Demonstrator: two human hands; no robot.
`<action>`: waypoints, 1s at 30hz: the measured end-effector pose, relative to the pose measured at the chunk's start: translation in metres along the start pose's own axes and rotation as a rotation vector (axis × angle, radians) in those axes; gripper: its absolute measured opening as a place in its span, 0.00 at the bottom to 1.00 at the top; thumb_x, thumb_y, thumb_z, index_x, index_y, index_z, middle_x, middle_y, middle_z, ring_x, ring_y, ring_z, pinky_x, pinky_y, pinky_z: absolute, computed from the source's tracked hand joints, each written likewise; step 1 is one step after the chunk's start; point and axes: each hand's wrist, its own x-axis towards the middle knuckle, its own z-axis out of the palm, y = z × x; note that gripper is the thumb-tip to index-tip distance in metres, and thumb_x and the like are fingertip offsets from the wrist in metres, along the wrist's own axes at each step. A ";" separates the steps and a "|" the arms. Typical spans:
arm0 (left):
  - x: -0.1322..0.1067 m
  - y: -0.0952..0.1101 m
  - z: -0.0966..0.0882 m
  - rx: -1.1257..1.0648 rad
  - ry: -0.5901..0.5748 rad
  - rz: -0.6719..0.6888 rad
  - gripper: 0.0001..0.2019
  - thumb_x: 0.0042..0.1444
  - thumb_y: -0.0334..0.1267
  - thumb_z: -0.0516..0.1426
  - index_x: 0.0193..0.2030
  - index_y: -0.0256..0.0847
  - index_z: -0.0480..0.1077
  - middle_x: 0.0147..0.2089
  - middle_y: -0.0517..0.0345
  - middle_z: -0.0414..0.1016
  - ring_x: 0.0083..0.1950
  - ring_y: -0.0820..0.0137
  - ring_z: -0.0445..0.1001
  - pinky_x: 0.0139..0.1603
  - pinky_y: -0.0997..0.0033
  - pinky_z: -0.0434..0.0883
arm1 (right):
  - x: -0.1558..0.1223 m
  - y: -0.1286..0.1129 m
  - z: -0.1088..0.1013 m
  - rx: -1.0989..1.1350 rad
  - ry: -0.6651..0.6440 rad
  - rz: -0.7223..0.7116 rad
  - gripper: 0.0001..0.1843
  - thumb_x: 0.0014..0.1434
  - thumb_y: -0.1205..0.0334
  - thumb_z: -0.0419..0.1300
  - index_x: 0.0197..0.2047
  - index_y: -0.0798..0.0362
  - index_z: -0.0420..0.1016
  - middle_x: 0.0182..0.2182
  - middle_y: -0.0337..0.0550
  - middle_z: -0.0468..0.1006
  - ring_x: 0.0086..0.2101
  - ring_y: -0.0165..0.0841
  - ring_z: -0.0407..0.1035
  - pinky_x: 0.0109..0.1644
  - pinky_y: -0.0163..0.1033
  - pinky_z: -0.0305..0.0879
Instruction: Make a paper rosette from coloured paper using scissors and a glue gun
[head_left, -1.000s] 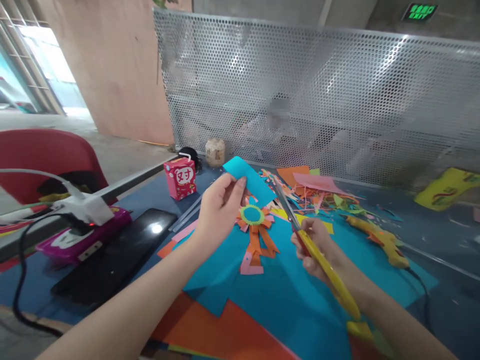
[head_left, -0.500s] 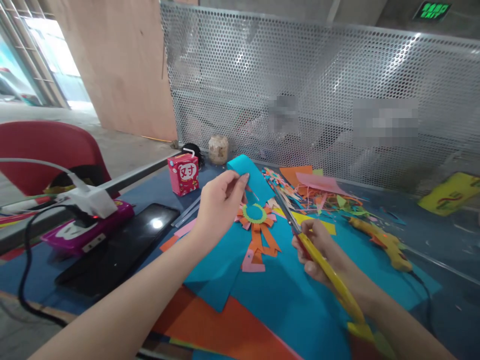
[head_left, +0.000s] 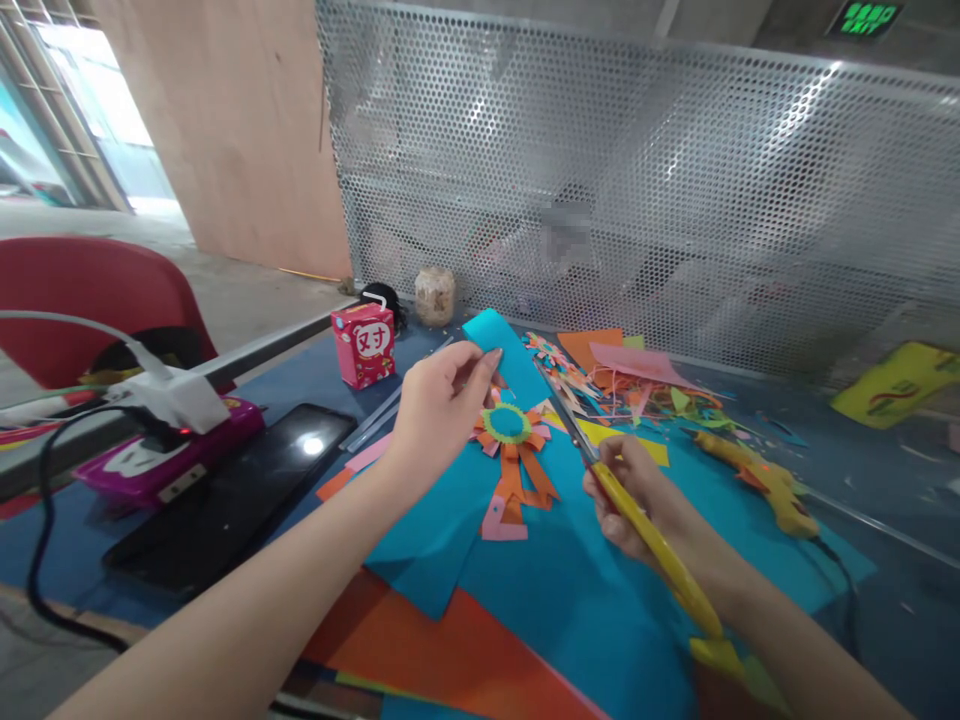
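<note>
A: Blue worktable point(head_left: 300, 382). Where's the flat turquoise paper strip point(head_left: 523, 372)?
B: Pinched in left hand point(head_left: 439, 410), nearer; long axis slants off its right, toward yellow-handled steel scissors point(head_left: 631, 508), right hand point(head_left: 658, 492) curled around them.

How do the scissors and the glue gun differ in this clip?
The scissors are up in the right hand, while the glue gun lies untouched, farther right. The scissors end in long metal blades; the glue gun has no blades. The scissors show no cord, whereas a dark cord runs from the glue gun. Both have yellow on them: the scissors' handles and the glue gun's body.
</note>
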 end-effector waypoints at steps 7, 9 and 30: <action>0.001 0.002 0.000 -0.019 0.010 -0.010 0.14 0.55 0.38 0.52 0.20 0.39 0.64 0.19 0.63 0.68 0.22 0.76 0.67 0.24 0.77 0.62 | -0.001 -0.001 0.000 0.003 0.016 0.007 0.20 0.52 0.47 0.56 0.38 0.48 0.50 0.30 0.35 0.57 0.24 0.25 0.49 0.24 0.33 0.48; 0.001 0.002 0.000 -0.012 0.011 -0.012 0.14 0.55 0.37 0.52 0.19 0.39 0.64 0.19 0.63 0.67 0.22 0.76 0.67 0.24 0.77 0.61 | 0.000 0.001 0.000 0.000 0.018 -0.009 0.19 0.52 0.48 0.56 0.38 0.48 0.51 0.29 0.34 0.57 0.23 0.25 0.49 0.23 0.33 0.48; 0.002 0.000 -0.001 -0.010 -0.065 -0.037 0.14 0.55 0.37 0.52 0.19 0.39 0.64 0.19 0.63 0.69 0.22 0.76 0.67 0.24 0.79 0.63 | 0.000 -0.005 -0.001 -0.050 0.026 -0.043 0.18 0.54 0.50 0.56 0.37 0.48 0.51 0.29 0.34 0.57 0.23 0.24 0.49 0.22 0.30 0.48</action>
